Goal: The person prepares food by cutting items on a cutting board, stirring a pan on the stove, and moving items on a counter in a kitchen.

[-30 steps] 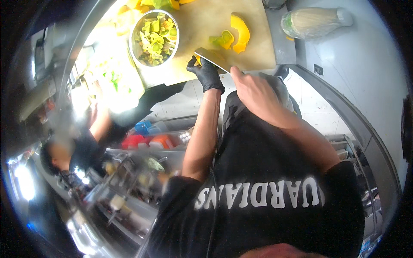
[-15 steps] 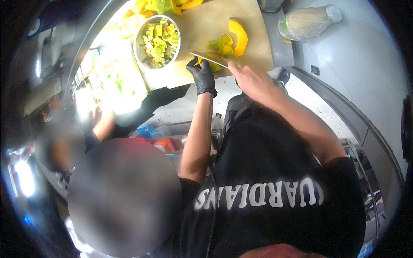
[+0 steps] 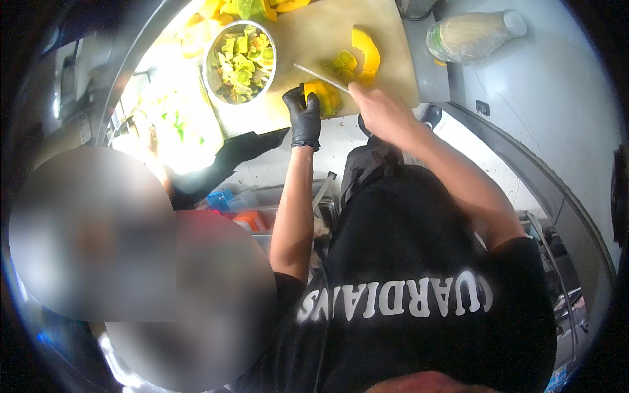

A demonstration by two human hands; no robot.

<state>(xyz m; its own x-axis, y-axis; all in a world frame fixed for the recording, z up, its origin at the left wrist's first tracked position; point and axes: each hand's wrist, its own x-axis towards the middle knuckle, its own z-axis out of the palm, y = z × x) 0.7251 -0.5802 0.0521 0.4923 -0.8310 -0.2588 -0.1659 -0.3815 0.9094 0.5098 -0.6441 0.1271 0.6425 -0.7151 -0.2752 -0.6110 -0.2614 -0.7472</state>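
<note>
The left hand (image 3: 304,118), wearing a black glove, is pinning a yellow squash piece (image 3: 321,95) against the near edge of the wooden cutting board (image 3: 314,33), its fingers closing over the piece from the person's side so that it is not sliding or rocking under the blade. The right hand (image 3: 380,111), bare, is wrapping shut around the handle of a knife (image 3: 321,76), whose thin blade is lying at a slant across the board just beyond the gloved fingers, close enough to slice the held piece while staying clear of the fingertips. Further toward the far right corner of the board, a curved wedge of squash (image 3: 367,52) and some smaller cut pieces (image 3: 342,63) are waiting beside the blade, within easy reach. A round metal bowl (image 3: 240,60) is sitting at the left edge of the board, filling with pale green and yellow chunks, placed there so cut bits have only a short way to travel. A clear plastic-wrapped bundle (image 3: 468,36) is lying off the board on the grey bench (image 3: 524,85) to the right, well apart from the cutting. Another person's dark sleeve (image 3: 229,154) is reaching in below the board's near left corner.
</note>
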